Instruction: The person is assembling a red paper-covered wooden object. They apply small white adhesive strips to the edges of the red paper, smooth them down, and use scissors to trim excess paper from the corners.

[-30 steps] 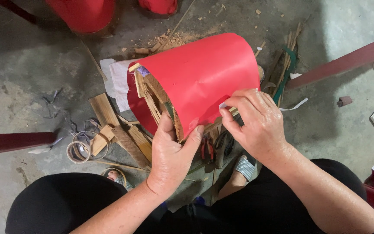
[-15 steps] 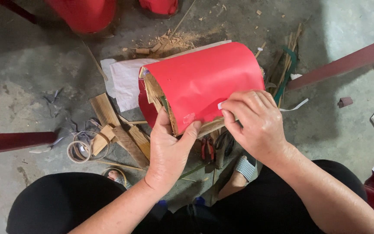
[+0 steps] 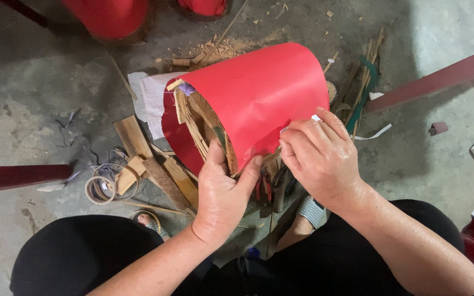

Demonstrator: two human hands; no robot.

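1. Bamboo frame (image 3: 201, 123): a curved skeleton of split strips, held above the concrete floor (image 3: 39, 93) in front of the seated person's knees. Its open end faces left and toward the camera; its long axis appears to run from lower left to upper right.
2. Red paper (image 3: 259, 90): a sheet wrapped over the frame, smooth across the top and right side. Its near edge ends at the frame's rim, where both hands meet.
3. Left hand (image 3: 223, 189): grasping the lower rim of the frame, thumb on the outside against the paper and fingers curled under the strips. This grip seems to steady the frame and pin the paper's edge.
4. Right hand (image 3: 319, 156): fingertips pinched and pressed on the paper's lower right edge, where a white strip (image 3: 316, 118), perhaps tape, shows just beyond them. Whether the fingers hold it cannot be told.
5. Tape rolls (image 3: 105, 186): lying on the floor to the left, near flat wood offcuts (image 3: 157, 170).
6. Red-handled pliers (image 3: 264, 189): partly hidden below the frame.
7. Loose bamboo strips (image 3: 366, 71): lying beyond the frame, upper right.
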